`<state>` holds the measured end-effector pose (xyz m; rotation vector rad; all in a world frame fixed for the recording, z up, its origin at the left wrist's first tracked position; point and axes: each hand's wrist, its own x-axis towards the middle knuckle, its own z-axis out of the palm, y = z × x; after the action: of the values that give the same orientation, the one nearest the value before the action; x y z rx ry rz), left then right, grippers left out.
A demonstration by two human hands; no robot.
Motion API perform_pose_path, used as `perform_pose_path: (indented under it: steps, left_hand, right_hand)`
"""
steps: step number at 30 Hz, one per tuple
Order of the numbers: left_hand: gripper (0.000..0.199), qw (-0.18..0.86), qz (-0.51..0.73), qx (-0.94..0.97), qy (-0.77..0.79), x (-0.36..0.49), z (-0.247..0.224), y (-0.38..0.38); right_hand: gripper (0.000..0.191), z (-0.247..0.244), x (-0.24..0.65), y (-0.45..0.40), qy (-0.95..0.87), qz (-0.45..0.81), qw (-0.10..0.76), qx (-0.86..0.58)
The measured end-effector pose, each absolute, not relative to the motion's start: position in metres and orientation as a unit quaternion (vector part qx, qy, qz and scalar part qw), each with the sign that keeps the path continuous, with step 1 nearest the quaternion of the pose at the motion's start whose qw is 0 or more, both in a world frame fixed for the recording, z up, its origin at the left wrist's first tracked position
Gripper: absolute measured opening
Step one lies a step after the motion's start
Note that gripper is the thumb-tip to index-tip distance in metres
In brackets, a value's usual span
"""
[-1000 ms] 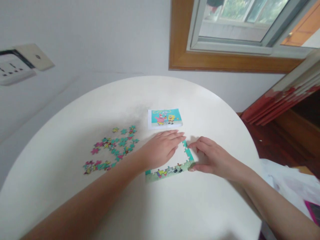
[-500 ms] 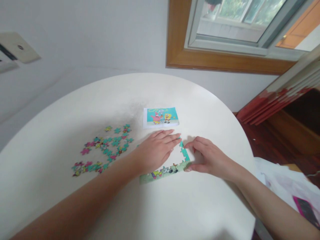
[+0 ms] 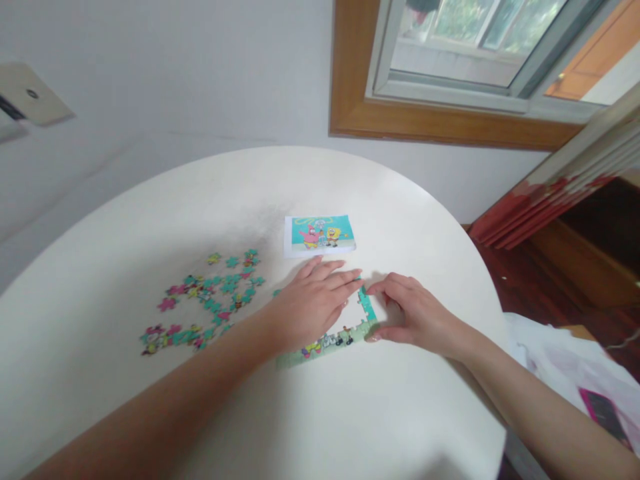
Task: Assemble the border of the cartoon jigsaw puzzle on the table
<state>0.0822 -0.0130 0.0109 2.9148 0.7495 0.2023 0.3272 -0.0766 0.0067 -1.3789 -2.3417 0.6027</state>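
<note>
A partly joined jigsaw puzzle border [image 3: 369, 312] lies on the white round table, teal along its right side and pale green with cartoon legs along the near side. My left hand [image 3: 315, 300] rests flat over its far left part, fingers spread, fingertips at the top right corner; it hides much of the border. At the right edge, my right hand [image 3: 407, 310] has thumb and forefinger apart, touching the border's side and lower right corner. Loose puzzle pieces [image 3: 215, 303] in teal, pink and yellow are scattered left of my left hand.
Beyond my hands lies a reference picture card [image 3: 323, 233] with cartoon figures. The table [image 3: 400, 413] curves near a wall and a wood-framed window [image 3: 450, 120]. To the right are a red and white curtain [image 3: 530, 200] and a white plastic bag [image 3: 545, 360] below table height.
The whole view has shifted slightly. My left hand's fingers are spread a little wider; my right hand keeps its place at the border's right edge.
</note>
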Motion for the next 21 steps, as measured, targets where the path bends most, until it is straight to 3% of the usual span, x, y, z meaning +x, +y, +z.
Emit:
perform_pose_path:
  steps: [21]
  left_hand:
    - [0.041, 0.120, 0.124, 0.953, 0.250, 0.079, 0.019, -0.008]
  right_hand:
    - [0.057, 0.012, 0.327, -0.079, -0.834, 0.200, 0.179, -0.481]
